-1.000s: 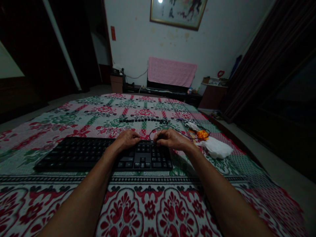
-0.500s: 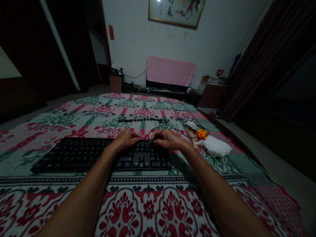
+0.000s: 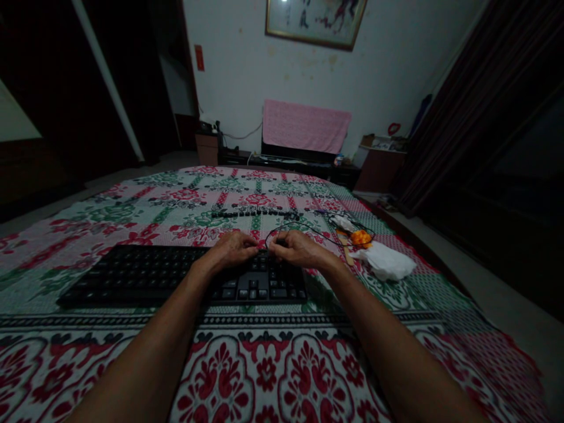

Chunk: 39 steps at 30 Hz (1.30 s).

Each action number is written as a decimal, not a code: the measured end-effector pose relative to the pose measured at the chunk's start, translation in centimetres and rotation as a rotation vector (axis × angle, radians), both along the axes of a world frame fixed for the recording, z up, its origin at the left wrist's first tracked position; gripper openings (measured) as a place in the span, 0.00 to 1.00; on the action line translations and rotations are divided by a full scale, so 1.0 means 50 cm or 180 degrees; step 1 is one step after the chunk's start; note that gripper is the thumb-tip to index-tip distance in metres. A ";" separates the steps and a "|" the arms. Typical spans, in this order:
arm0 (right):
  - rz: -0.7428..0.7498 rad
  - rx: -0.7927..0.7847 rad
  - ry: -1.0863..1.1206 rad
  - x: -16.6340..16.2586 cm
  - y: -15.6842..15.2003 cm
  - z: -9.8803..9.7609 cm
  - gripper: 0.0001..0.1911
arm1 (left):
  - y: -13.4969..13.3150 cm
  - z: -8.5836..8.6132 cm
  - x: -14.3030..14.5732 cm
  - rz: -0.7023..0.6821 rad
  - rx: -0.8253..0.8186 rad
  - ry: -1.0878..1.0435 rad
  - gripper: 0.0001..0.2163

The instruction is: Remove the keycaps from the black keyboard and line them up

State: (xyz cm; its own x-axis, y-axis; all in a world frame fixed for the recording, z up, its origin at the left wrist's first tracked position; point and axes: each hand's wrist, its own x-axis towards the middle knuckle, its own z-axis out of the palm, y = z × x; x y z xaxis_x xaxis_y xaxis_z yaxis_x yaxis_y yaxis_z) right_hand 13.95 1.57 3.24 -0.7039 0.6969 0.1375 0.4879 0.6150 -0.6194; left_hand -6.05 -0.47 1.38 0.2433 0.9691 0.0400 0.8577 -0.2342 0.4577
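Note:
A black keyboard (image 3: 145, 275) lies on a floral bedspread (image 3: 264, 376). Both of my hands rest at its far edge, towards the right end. My left hand (image 3: 231, 248) has its fingers curled down onto the top row of keys. My right hand (image 3: 296, 248) is also curled, its fingertips pinched close to those of the left hand. What the fingers pinch is too small and dark to name. A thin black cable (image 3: 304, 226) loops away from the keyboard just beyond my hands.
A row of small dark keycaps (image 3: 255, 214) lies farther back on the bedspread. To the right sit a white cloth (image 3: 385, 262), an orange object (image 3: 361, 238) and a stick. A pink-draped stand stands against the far wall.
My two hands have drawn closer together at the keyboard's far edge. The right hand shifted slightly left. The keyboard has not moved.

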 end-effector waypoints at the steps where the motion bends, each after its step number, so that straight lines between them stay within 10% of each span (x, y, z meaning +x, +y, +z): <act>1: -0.0077 0.0055 -0.0035 -0.002 -0.003 0.003 0.15 | -0.001 0.001 0.003 -0.0113 -0.0036 -0.0018 0.15; 39: -0.1358 0.0616 -0.0442 -0.045 -0.003 -0.031 0.13 | -0.001 -0.007 0.001 -0.0466 -0.0296 -0.0340 0.19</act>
State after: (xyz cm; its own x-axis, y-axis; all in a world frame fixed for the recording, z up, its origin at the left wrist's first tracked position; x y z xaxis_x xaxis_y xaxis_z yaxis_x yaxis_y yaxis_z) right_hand 11.68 1.42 1.71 -0.3820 0.8981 0.2179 0.7914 0.4396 -0.4247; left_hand -6.01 -0.53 1.05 0.3811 0.9244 -0.0149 0.7630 -0.3054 0.5697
